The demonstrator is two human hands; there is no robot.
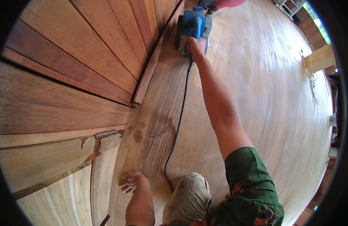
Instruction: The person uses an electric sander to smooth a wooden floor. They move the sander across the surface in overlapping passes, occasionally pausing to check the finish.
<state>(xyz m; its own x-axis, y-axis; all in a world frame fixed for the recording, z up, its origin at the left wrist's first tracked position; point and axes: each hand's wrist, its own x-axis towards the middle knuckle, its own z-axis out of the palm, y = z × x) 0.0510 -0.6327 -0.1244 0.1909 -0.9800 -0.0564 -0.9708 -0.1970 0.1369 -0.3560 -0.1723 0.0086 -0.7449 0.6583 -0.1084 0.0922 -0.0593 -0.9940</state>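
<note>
My right hand (194,47) is closed on the handle of a blue and grey power sander (193,23) at the top centre, beside the foot of the wall. A red dust bag (227,4) sticks out from the sander's back, with a dark object behind it. A black cord (177,132) runs from the sander back toward my knee (186,192). My left hand (130,182), low on the left, rests on or just over the pale plank floor (264,113), its fingers apart and slightly bent, holding nothing that I can see.
A reddish plank wall (68,49) rises at my left, with a baseboard strip (155,56) and a paler panel with a metal fitting (106,133). At the far right stand a wooden box-like object (319,60), loose cables (314,86) and a metal frame (289,7).
</note>
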